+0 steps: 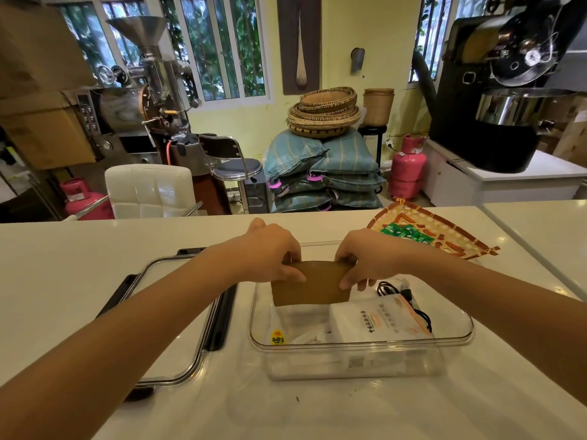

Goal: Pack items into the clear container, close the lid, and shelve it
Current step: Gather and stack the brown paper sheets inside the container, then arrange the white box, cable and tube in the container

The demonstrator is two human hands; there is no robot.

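Note:
A clear plastic container [359, 346] stands open on the white counter in front of me. Inside it lie a white packet [381, 322] with printed text, a black cable [413, 300], white wrapped items and a small yellow "502" label [278, 339]. Above the container's far half, my left hand [273, 252] and my right hand [365, 258] together grip the top edge of a brown paper stack [313, 285], holding it upright. The container's lid [171, 315], clear with black clasps, lies flat to the left of the container.
A woven bamboo tray [444, 233] holding green packets sits at the back right of the counter. Beyond the counter are a white chair [149, 190], a stool, stacked sacks, pink gas cylinders and coffee roasting machines.

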